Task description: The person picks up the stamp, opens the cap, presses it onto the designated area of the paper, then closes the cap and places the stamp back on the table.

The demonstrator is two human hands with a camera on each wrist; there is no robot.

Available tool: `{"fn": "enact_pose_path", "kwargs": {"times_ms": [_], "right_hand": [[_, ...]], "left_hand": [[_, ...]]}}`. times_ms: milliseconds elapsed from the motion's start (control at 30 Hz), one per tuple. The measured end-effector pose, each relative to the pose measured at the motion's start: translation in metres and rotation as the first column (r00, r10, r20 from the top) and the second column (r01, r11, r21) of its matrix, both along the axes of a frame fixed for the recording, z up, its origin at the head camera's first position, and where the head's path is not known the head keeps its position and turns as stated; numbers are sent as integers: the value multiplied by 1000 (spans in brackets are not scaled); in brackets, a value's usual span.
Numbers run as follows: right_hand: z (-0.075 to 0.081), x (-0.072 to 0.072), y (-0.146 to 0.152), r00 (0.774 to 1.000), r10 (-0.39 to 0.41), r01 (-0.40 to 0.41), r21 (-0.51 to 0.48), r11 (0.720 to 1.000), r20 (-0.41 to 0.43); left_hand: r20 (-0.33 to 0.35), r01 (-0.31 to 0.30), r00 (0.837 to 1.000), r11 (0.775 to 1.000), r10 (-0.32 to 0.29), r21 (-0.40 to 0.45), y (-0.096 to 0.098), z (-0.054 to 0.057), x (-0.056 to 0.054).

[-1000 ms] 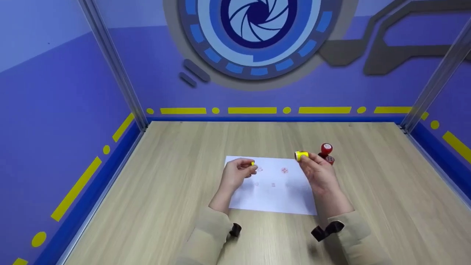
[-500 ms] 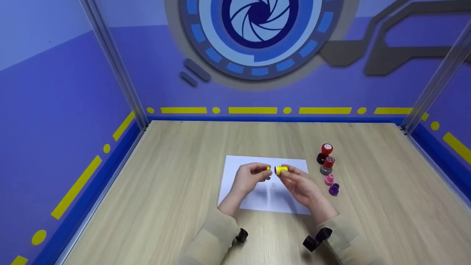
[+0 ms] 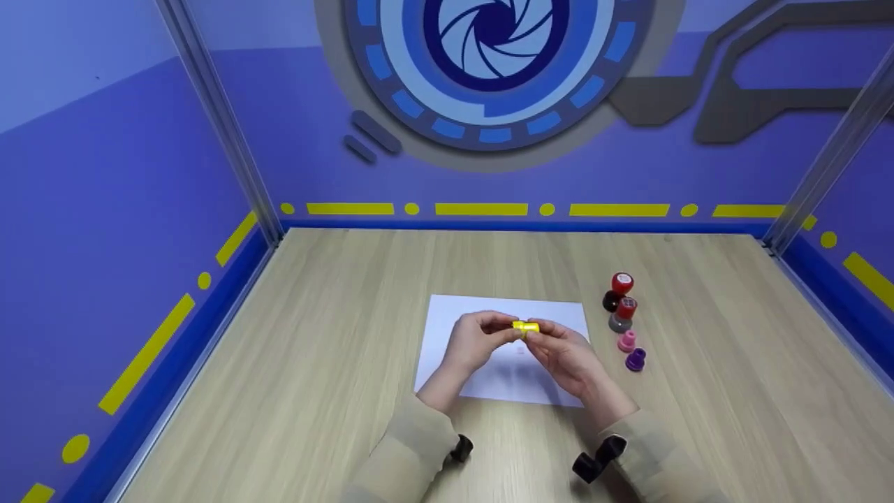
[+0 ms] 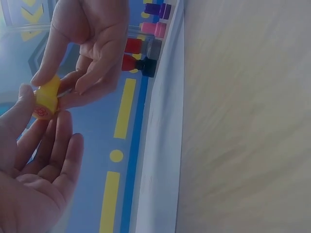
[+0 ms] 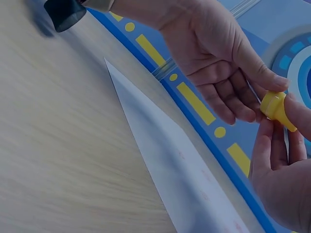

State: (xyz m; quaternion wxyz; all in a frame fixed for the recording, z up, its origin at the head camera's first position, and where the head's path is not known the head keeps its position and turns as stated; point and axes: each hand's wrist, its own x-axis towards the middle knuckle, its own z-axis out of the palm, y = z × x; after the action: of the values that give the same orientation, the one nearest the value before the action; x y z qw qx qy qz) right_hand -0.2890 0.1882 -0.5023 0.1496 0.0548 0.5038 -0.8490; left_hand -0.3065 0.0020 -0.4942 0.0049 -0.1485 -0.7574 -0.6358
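In the head view, my left hand (image 3: 476,344) and right hand (image 3: 567,355) meet above a white sheet of paper (image 3: 559,388). Between them lies a small yellow stamp (image 3: 531,328), held sideways. My right thumb and fingers pinch its narrower body. The left thumb and fingers pinch the yellow cap (image 5: 268,104) at the wider end, cap and stamp touching. A red flower figure shows on the yellow end in the left wrist view. Whether the cap is fully seated, I cannot tell. Faint red stamped marks (image 5: 204,196) are on the paper, partly hidden by the hands.
Right of the paper stand a red stamp with black base (image 3: 621,283), a red stamp with grey base (image 3: 626,307), a pink stamp (image 3: 628,341) and a purple stamp (image 3: 635,360). Patterned walls (image 3: 349,133) enclose the wooden table (image 3: 335,335) at back and sides.
My right hand has come left and down with the yellow stamp, the left hand slightly right with the cap. The two yellow pieces, apart before, now touch. The pink and purple stamps came into view.
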Motion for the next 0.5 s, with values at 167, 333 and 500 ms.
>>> {"fn": "enact_pose_path", "kwargs": {"times_ms": [167, 333, 500], "right_hand": [[2, 0, -1, 999, -34, 34, 0, 999, 31], [11, -2, 16, 997, -36, 47, -182, 982, 66], [28, -3, 49, 996, -82, 63, -320, 945, -46]], "left_hand": [[-34, -19, 999, 999, 18, -27, 1, 1, 2], [-26, -16, 1000, 992, 13, -124, -7, 4, -3], [33, -61, 996, 905, 82, -420, -29, 7, -9]]}}
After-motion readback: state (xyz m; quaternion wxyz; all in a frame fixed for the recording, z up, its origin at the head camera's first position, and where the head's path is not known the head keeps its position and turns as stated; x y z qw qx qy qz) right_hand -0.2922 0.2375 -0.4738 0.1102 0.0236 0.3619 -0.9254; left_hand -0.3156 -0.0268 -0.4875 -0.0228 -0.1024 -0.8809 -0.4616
